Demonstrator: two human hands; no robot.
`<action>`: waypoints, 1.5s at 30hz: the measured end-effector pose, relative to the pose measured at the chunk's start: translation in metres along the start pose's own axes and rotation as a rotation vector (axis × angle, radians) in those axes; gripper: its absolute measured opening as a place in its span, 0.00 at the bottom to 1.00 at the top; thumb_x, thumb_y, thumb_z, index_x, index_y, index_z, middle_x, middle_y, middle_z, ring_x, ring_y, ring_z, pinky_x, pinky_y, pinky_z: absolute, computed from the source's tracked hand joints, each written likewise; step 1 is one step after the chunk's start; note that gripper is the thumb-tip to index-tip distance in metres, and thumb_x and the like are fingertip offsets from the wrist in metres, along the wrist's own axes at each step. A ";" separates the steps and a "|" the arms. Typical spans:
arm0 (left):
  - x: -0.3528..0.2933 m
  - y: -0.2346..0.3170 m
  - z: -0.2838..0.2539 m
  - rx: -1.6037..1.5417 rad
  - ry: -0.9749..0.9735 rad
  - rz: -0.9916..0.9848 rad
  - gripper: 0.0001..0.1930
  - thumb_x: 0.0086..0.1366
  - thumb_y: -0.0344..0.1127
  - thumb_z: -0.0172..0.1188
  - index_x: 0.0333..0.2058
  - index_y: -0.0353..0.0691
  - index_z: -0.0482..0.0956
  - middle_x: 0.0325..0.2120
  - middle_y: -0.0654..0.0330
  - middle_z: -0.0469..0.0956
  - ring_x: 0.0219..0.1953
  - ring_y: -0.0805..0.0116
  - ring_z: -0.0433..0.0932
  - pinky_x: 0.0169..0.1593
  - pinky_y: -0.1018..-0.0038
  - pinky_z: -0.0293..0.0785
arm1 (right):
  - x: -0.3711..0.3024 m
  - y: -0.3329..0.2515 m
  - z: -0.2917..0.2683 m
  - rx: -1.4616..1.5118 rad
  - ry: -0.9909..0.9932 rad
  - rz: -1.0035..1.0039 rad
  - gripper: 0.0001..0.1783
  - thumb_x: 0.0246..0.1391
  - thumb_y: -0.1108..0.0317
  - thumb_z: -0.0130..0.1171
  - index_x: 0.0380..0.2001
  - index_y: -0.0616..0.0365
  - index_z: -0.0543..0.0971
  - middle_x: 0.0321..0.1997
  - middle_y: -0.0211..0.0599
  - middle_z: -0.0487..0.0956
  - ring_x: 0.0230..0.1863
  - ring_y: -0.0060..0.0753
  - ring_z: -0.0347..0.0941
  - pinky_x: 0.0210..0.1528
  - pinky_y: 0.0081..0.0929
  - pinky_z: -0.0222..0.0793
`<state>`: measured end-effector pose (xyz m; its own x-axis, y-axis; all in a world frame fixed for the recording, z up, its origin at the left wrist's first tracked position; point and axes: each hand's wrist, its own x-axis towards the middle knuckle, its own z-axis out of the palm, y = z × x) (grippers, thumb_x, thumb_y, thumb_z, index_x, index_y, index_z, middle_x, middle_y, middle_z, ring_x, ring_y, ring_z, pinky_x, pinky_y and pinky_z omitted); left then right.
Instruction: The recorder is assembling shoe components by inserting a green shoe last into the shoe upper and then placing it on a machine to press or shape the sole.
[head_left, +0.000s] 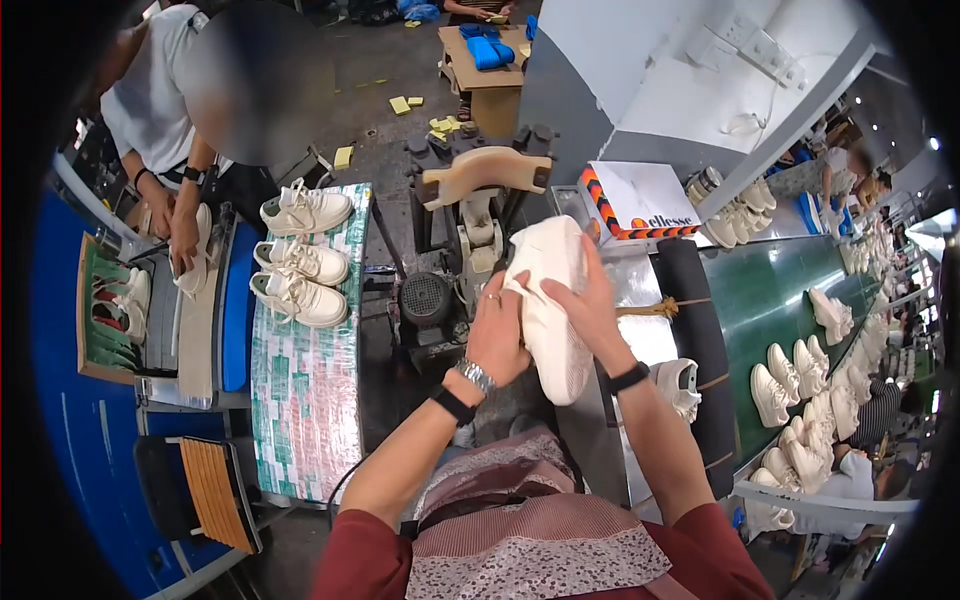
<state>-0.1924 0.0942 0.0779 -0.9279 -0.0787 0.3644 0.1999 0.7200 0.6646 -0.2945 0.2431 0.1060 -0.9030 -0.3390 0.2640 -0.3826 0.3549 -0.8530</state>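
A cream-white sneaker (558, 345) is held up in front of me, long side upright, its toe end pointing down toward my apron. My left hand (497, 330) grips it from the left, its fingers partly hidden against the upper. On the other side my right hand (592, 305) closes round it, thumb lying across the upper. Just beyond the shoe stands a machine with a curved tan pad (485, 177). Which face of the shoe is turned away from me is hidden.
At left, several white sneakers (308, 262) stand on a tape-covered bench (300, 400). A metal table at right bears a striped shoe box (640, 200) and one sneaker (678, 390). Beyond runs a green conveyor (740, 300) with many shoes. A co-worker (160, 100) handles a shoe at far left.
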 end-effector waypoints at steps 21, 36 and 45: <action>-0.110 -0.021 0.060 -1.228 -0.141 -0.903 0.26 0.71 0.50 0.57 0.59 0.39 0.74 0.54 0.53 0.80 0.56 0.64 0.79 0.53 0.66 0.78 | -0.009 -0.044 0.021 -0.523 -0.152 -0.299 0.56 0.44 0.63 0.72 0.74 0.61 0.55 0.52 0.53 0.72 0.53 0.58 0.72 0.52 0.46 0.71; -0.046 -0.005 0.119 -2.054 0.006 -0.903 0.39 0.72 0.66 0.51 0.67 0.39 0.66 0.58 0.55 0.76 0.57 0.62 0.78 0.61 0.68 0.73 | -0.048 -0.059 0.030 -0.370 0.037 -0.296 0.54 0.47 0.68 0.69 0.73 0.69 0.53 0.75 0.59 0.58 0.75 0.57 0.56 0.76 0.43 0.50; -0.165 -0.019 -0.025 -1.118 -0.357 -0.539 0.36 0.63 0.55 0.69 0.60 0.31 0.74 0.53 0.55 0.81 0.53 0.68 0.79 0.58 0.70 0.73 | -0.160 0.025 -0.021 0.809 0.159 0.464 0.33 0.71 0.56 0.42 0.76 0.44 0.52 0.72 0.43 0.68 0.70 0.44 0.67 0.76 0.55 0.53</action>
<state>-0.0355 0.0763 0.0214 -0.9709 0.1353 -0.1977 -0.2318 -0.3229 0.9176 -0.1631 0.3245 0.0520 -0.9699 -0.1719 -0.1726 0.2194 -0.3078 -0.9258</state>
